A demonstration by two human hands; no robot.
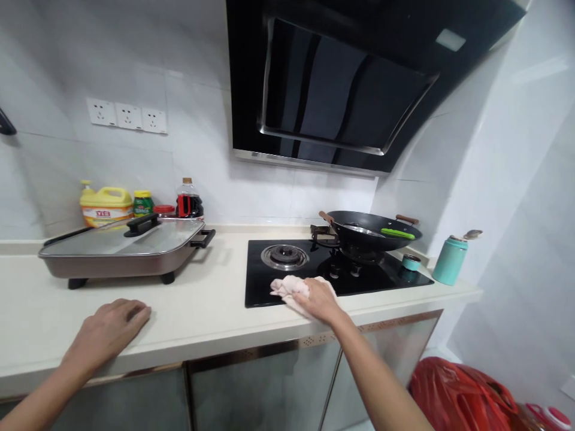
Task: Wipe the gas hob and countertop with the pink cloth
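My right hand (320, 299) grips a bunched pale pink cloth (291, 286) and presses it on the front edge of the black glass gas stove (263, 296). Part of the cloth hangs over onto the white counter beside the glass. Just behind it lies the left burner (286, 256), with no pan on it. My left hand (110, 329) rests on the counter (193, 311), loosely bent and holding nothing. It lies in front of the brown electric pan (121, 266) with a glass lid.
A black wok (377, 236) with a green-handled utensil (398, 233) stands on the right burner. Right of it are a small teal-sided cup (411, 262) and a teal jar (450, 261). The range hood (341, 90) hangs above. Bottles line the back wall. A red bag (458, 395) sits lower right.
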